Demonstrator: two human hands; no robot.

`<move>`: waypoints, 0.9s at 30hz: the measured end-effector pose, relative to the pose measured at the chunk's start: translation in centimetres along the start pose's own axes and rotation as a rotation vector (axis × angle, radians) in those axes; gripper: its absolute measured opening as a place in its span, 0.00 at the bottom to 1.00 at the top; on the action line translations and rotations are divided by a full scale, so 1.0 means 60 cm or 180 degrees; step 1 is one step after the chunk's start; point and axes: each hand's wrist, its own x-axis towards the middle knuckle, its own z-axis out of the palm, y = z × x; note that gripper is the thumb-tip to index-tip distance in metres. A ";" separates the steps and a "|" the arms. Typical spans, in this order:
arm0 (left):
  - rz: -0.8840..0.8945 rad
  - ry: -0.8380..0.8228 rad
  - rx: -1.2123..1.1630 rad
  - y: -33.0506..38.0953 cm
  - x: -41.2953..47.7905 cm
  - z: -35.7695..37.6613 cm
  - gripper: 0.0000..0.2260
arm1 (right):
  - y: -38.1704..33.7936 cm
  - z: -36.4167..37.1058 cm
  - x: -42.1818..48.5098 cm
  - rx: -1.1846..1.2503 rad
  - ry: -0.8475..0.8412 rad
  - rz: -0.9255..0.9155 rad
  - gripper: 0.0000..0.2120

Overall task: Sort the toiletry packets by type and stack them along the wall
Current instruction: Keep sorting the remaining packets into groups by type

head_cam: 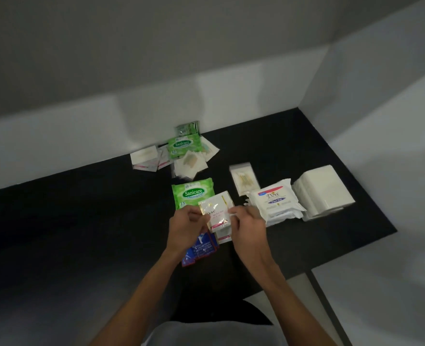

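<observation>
Left grip (pixel 184 231) and right grip (pixel 248 228) both pinch a Dove sachet (pixel 217 212). A green Sanicare pack (pixel 192 193) lies just behind it, a Dove pack (pixel 273 198) to its right.

Setting: bare indoor room corner used as a sorting station; the kind of building cannot be told.
Surface: matte black tabletop (pixel 81 233), set into the corner.
Walls: plain white walls (pixel 81 71) on two sides.
Floor: pale floor (pixel 381 308) beyond the table leg (pixel 326 308).
Goods: Sanicare wipe pack (pixel 192 193), Dove wipe pack (pixel 273 198), Dove sachet (pixel 216 212), white tissue stack (pixel 323 193) — all toiletries in retail wrappers.
</observation>
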 end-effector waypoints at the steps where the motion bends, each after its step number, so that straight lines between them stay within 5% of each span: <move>1: -0.0019 -0.0003 0.0063 -0.010 0.000 0.007 0.06 | 0.005 0.005 -0.009 -0.0007 -0.0077 0.0096 0.12; 5: -0.0068 -0.0025 0.0400 -0.045 0.008 0.033 0.07 | 0.010 0.020 -0.035 0.0917 -0.0097 0.0788 0.12; 10: 0.0123 -0.0065 0.0795 -0.067 0.021 0.064 0.09 | 0.023 0.035 -0.039 0.1080 -0.0155 0.0927 0.14; 18: 0.0592 -0.0214 0.1322 -0.080 0.022 0.092 0.21 | 0.089 0.073 -0.031 -0.1087 -0.0586 0.0272 0.13; 27: 0.0881 -0.0409 0.2094 -0.082 0.025 0.098 0.20 | 0.080 0.068 -0.037 -0.2007 -0.0245 -0.0234 0.12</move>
